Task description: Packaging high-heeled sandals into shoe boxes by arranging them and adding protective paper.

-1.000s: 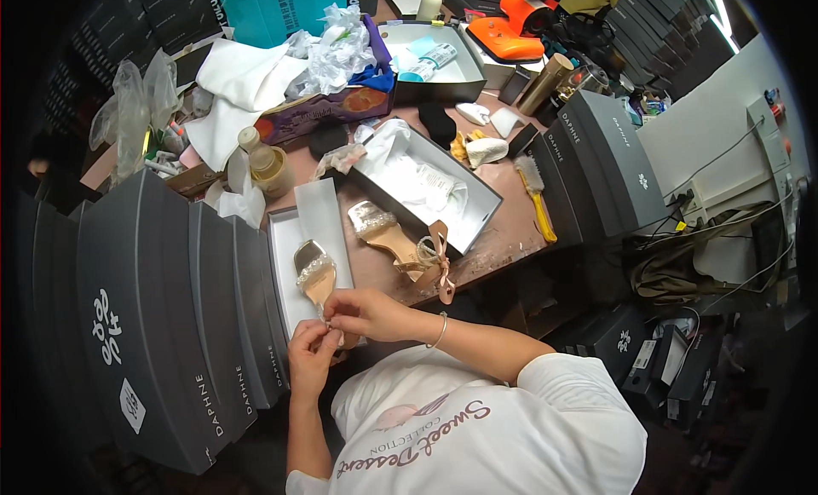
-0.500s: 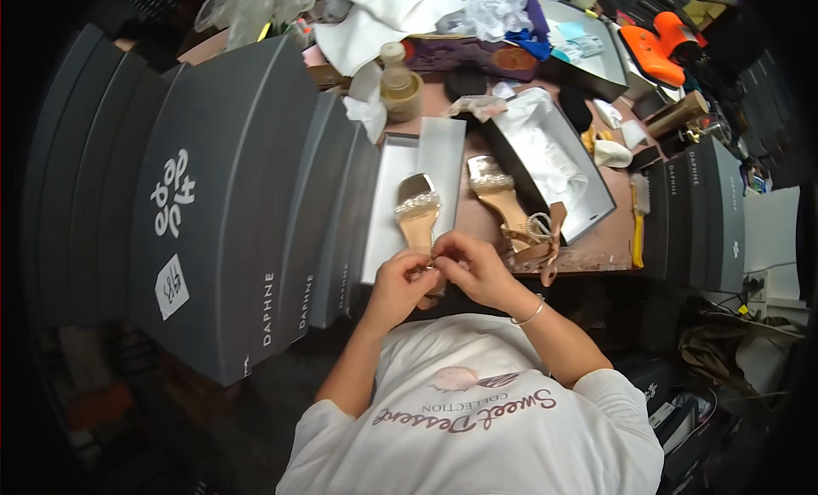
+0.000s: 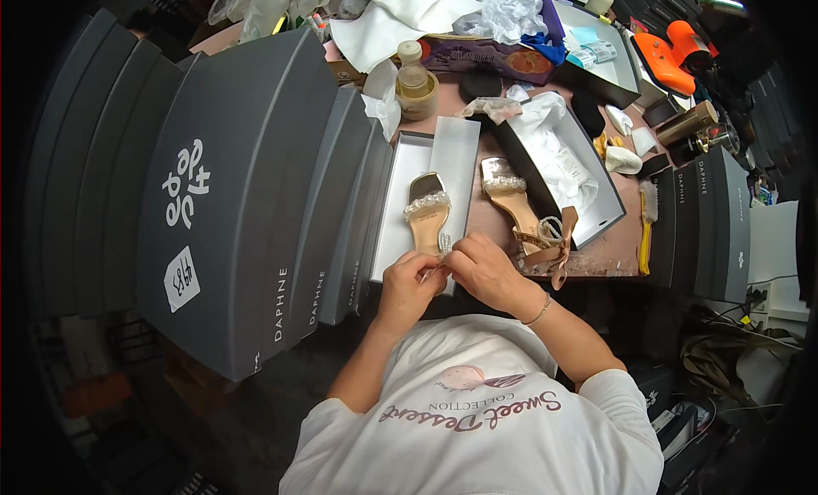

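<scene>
A tan sandal with a band of clear beads across its toe lies over an open white-lined shoebox, its heel end toward me. Both my hands meet at its ankle strap. My left hand is closed in a pinch, and my right hand pinches from the other side with bent fingers. The strap end between them is mostly hidden by the fingertips. To the right, the matching sandal rests on the table, its beaded strap and brown ankle strap lying loose near the front edge.
Dark grey shoeboxes stand in a row at left, with more boxes at right. Beyond the sandals is an open box with white tissue paper. A yellow-handled brush, a bottle in a cup and an orange tool sit around.
The whole view has shifted slightly as my head moved. My hands stay together at the sandal's strap, with the fingers slightly rearranged. The second sandal still lies on the table.
</scene>
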